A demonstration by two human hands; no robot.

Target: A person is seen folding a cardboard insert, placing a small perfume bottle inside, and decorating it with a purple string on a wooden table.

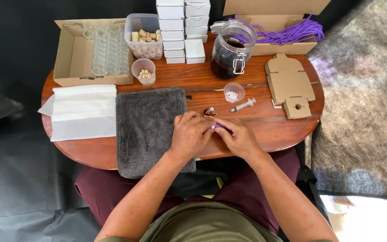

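Head view: the left hand (190,134) and the right hand (237,136) meet at the near edge of an oval wooden table (265,125), fingertips together over a short piece of purple cord (218,127). The fingers of both hands are closed in a pinch on the cord, which shows only as a small purple strip between them; the right thumb and forefinger cover most of it. A small bottle with dark contents (209,111) stands on the table just beyond the fingertips, apart from them. A syringe (243,105) lies on the table to the right of the bottle, near a small clear cup (234,92) holding white pieces. A grey cloth (146,130) lies under the left wrist and hangs over the near table edge; folded white paper (83,112) lies to its left. Behind these, a cardboard box (70,56) holds rows of clear glass vials (109,49). Beside it stand a clear tub of corks (145,36) and a small cup of corks (144,71). Stacked white boxes (182,27) occupy the far centre. A glass clip-top jar with dark liquid (231,49) stands to their right. An open cardboard box (274,27) at the far right holds a bundle of purple cord (292,32), and flat cardboard blanks (290,85) lie in front of it.
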